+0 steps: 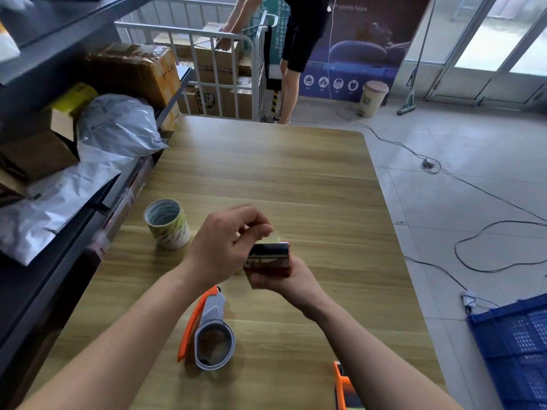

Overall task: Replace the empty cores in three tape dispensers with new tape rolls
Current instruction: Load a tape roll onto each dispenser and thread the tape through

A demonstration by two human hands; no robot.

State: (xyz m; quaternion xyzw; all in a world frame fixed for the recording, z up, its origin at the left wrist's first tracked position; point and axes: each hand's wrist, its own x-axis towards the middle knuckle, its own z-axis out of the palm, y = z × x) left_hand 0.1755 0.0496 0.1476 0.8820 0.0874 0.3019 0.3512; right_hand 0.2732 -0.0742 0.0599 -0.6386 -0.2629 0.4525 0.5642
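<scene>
Red tape dispenser (268, 258): held above the near middle of the wooden table (281, 173), black roller and metal blade plate facing the camera.
Right hand (284, 281): grasps the red tape dispenser from below, fingers curled around its body.
Left hand (228, 244): just above and left of the dispenser, fingertips pinching a yellowish tape end (274, 236) at the top of the roller.
Tape rolls (168, 224): a white printed stack standing upright on the table, left of the hands and near the table's left edge, hollow core visible from above.
Grey-and-orange tape dispenser (211, 329): lies flat on the table between the forearms, round holder toward the camera; cannot tell what is in the holder.
Third dispenser (343, 386): orange, only partly in view at the bottom edge, on the table under the right forearm.
Shelf rack (44, 291): along the table's left side, loaded with grey plastic mailers (118, 122) and a cardboard box (133, 72).
Blue crate (518, 344): on the floor at lower right.
Cable (488, 247): trails across the floor tiles.
Second person (296, 39): stands beyond the table, bent over a white cage trolley (225, 69) of boxes.
Bin (373, 97): against the far wall.
</scene>
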